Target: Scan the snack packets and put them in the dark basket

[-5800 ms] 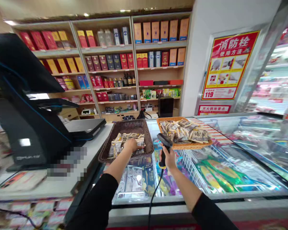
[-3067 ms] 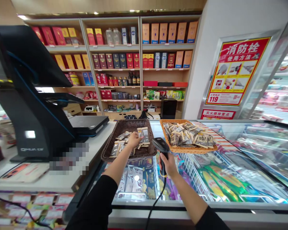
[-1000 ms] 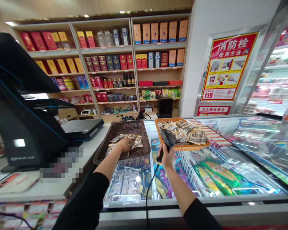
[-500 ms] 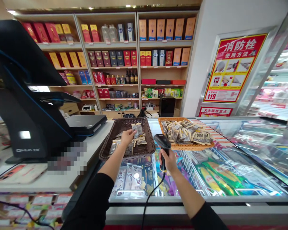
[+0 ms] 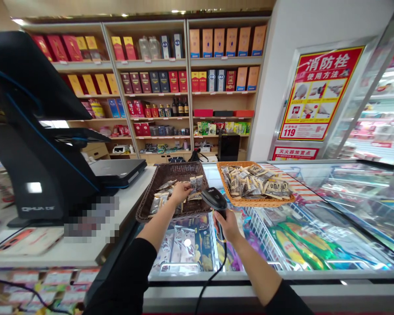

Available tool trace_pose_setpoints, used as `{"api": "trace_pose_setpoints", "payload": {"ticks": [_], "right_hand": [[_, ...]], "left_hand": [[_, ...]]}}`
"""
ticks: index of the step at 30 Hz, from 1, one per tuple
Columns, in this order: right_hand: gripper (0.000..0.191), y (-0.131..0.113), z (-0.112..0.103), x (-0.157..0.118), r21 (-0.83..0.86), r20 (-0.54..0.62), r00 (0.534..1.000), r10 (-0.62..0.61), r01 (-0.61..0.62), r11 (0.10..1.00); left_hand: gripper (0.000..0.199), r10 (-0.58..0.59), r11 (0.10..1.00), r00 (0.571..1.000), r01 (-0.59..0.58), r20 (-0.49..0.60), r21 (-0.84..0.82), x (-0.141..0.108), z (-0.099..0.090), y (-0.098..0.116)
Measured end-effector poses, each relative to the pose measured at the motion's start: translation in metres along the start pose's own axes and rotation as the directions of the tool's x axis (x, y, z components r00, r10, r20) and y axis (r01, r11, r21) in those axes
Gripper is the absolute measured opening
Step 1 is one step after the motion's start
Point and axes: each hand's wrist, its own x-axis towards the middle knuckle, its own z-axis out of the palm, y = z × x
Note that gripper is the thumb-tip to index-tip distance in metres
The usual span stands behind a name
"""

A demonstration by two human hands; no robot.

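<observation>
Your left hand (image 5: 181, 191) pinches small foil snack sachet (image 5: 196, 183), fingers pressed together, over dark-brown woven basket (image 5: 180, 166) on white counter (image 5: 131, 188). Your right hand (image 5: 226, 227) grips black corded barcode scanner (image 5: 214, 199), just beside orange wicker basket (image 5: 249, 203) atop glass-topped freezer (image 5: 344, 197).

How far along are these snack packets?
Looks done: the orange basket holds a heap of snack packets. In hand: the left hand touches packets in the dark wicker basket; the right hand grips a corded barcode scanner. Left: the few packets in that basket.

wall poster (image 5: 320, 94) reads 消防栓 and 119; till base (image 5: 37, 208) maybe qhua.
</observation>
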Motion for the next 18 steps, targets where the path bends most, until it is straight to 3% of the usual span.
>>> {"api": "trace_pose_setpoints", "payload": {"ticks": [8,13,15,18], "right_hand": [[0.035,0.000,0.003,-0.001,0.039,0.040,0.999,-0.008,0.006,0.999],[0.037,0.000,0.002,-0.001,0.060,0.021,1.000,0.004,-0.006,0.998],[0.039,-0.003,-0.002,0.002,0.066,-0.038,0.999,-0.016,0.019,0.998],[0.042,-0.010,-0.021,0.010,0.079,-0.277,0.956,-0.098,0.125,0.989]], "left_hand": [[0.018,0.021,0.999,1.000,-0.021,0.021,-0.037,-0.005,-0.002,0.009],[0.021,0.017,1.000,1.000,-0.017,0.006,0.026,-0.008,-0.004,0.009],[0.021,0.005,0.999,1.000,-0.004,-0.009,0.040,-0.007,-0.008,0.010],[0.024,0.046,0.998,0.997,-0.042,-0.064,0.054,-0.003,-0.014,0.022]]}}
